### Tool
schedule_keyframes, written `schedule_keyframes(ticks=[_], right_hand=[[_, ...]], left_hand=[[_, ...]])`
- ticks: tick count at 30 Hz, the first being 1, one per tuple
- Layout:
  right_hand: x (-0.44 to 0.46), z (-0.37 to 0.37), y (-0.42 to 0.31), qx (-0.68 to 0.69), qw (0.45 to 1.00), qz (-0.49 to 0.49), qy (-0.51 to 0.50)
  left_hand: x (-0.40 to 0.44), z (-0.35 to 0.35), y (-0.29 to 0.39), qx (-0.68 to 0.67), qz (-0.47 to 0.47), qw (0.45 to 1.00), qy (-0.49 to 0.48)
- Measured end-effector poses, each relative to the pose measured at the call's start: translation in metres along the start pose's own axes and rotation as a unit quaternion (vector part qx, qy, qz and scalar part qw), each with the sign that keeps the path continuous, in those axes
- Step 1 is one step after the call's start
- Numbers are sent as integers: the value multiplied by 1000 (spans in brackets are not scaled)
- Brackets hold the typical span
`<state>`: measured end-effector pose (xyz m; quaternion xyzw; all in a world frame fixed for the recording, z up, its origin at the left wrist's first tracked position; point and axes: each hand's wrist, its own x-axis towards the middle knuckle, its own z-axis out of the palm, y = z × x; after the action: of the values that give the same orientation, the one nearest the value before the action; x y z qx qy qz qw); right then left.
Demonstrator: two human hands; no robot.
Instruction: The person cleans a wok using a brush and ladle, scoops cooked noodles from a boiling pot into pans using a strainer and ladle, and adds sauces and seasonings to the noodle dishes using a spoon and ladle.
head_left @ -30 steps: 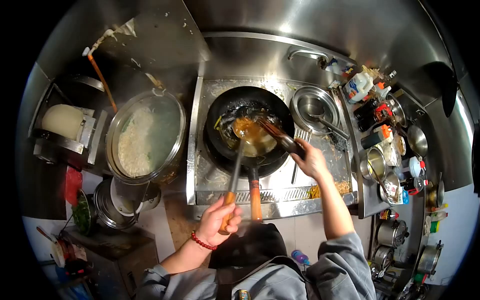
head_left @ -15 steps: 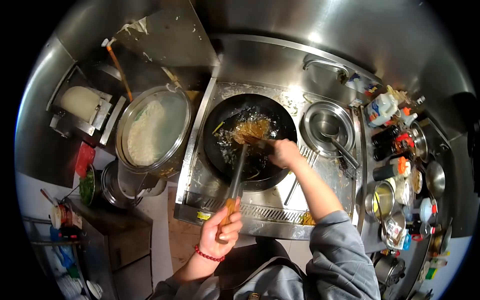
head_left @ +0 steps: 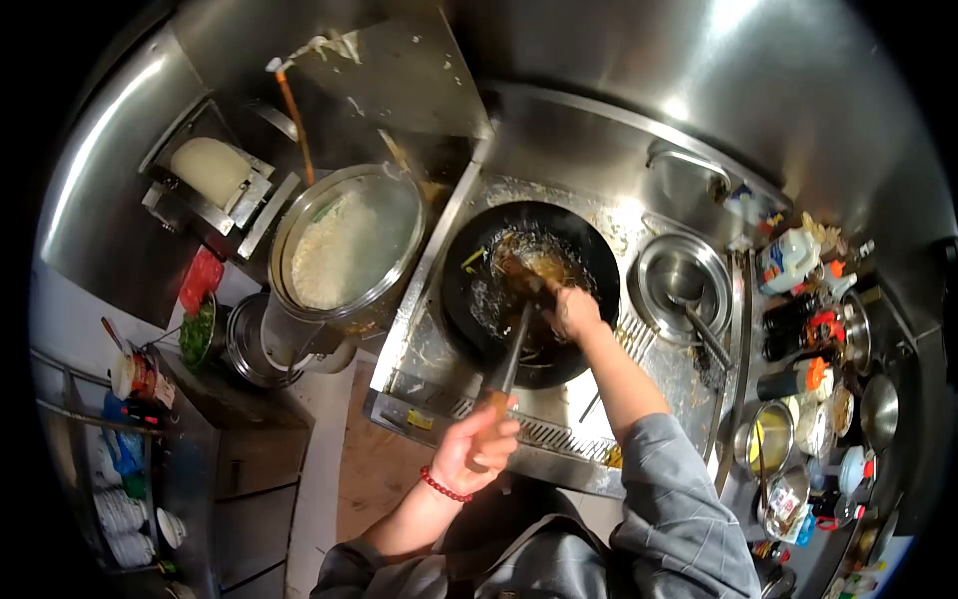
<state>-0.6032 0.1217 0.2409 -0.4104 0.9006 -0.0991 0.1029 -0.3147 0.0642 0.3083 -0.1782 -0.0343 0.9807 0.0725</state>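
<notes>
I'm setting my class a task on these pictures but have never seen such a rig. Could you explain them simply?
There is no robot here, just a person's bare hands. Every picture comes from one camera worn on the head, looking down. The left hand, with a red bracelet at its wrist, grips a wooden-handled tool reaching into a black wok. The right hand, over the wok, holds a brown tool, mostly hidden. The wok sits on a steel cooking surface, beside a metal bowl. A large pot stands to the left, bottles to the right.
</notes>
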Motion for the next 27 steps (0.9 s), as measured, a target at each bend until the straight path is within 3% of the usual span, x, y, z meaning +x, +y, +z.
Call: schedule_keyframes(ticks=[1,3,4,5,6,7,8,9,11,13,14,16,17,19,21,22,23,24,25,26,27], right_hand=[[-2,-7,-10,28,999,-26,-11],[-1,-40,-1,27,992,-77,-97],[-15,-61,-1,38,992,-96,-67],[-33,-83,-7,60,994,-84,-34],[-50,-99,-10,65,997,-43,21],[-58,-104,-3,95,991,-39,90],[-65,-107,-2,116,986,-12,116],[-73,-115,-7,137,980,15,143],[-73,-91,-5,161,975,2,155],[-60,-44,17,147,988,-20,50],[-62,-42,13,149,987,-17,50],[-61,-45,1,8,984,173,-32],[-64,-46,2,9,984,174,-30],[-84,-42,3,177,973,107,105],[-94,-19,3,195,970,62,132],[-92,-3,9,198,969,73,129],[-88,9,17,202,967,84,129],[-83,2,18,108,977,162,84],[-84,-3,17,109,977,162,91],[-91,-4,14,156,967,147,138],[-101,-9,7,201,953,131,183]], left_hand=[[-3,9,1,97,29,992,81],[-15,-2,16,186,19,973,134],[-25,-9,22,288,47,947,136],[-36,-9,30,445,57,888,102],[-46,-6,33,552,38,814,176],[-57,1,33,643,19,726,244],[-68,12,40,754,-28,607,250],[-69,-55,54,913,147,343,167],[-85,-20,53,955,102,166,224],[-91,-5,50,957,86,147,234],[-92,-3,48,958,71,130,247],[-92,-9,45,958,74,126,247],[-90,-13,44,957,80,123,251],[-88,-19,43,956,87,120,253],[-84,-19,41,958,86,118,247],[-85,-9,41,960,49,152,232],[-89,-12,38,961,41,150,228],[-89,-13,38,956,31,181,228],[-86,-12,40,950,24,211,229],[-86,-10,39,934,17,265,238],[-84,-12,38,934,16,265,238]])
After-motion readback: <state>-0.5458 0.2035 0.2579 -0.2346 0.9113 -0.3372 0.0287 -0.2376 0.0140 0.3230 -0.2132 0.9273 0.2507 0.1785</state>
